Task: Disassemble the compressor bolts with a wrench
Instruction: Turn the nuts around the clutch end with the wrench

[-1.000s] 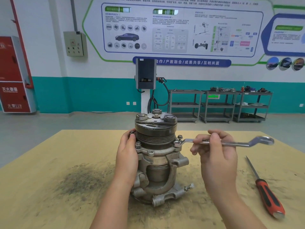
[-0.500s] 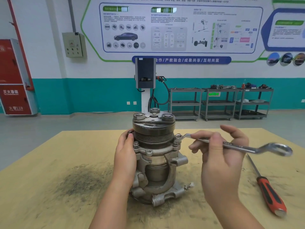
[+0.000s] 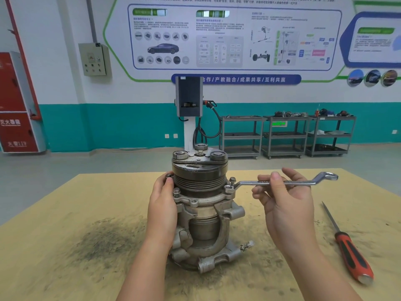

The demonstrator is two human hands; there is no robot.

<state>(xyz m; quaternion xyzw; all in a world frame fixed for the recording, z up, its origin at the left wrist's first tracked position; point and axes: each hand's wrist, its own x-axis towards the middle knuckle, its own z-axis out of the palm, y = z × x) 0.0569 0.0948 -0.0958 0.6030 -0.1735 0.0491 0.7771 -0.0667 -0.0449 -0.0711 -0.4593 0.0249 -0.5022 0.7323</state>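
A grey metal compressor stands upright in the middle of the yellow table, pulley end up. My left hand presses against its left side, fingers curved round the body near a flange bolt. My right hand pinches the shank of a silver ring wrench between thumb and fingers. The wrench lies about level, and its left ring sits over a bolt on the right flange. Another bolt stands just behind that ring.
A screwdriver with a red and black handle lies on the table at the right. A dark dusty stain covers the tabletop left of the compressor. Grey shelf carts and a charging post stand by the far wall.
The wrench handle's free end dropped lower and rightward half a second ago, then rose back to about level with its ring on the right flange bolt. My left hand has stayed on the compressor.
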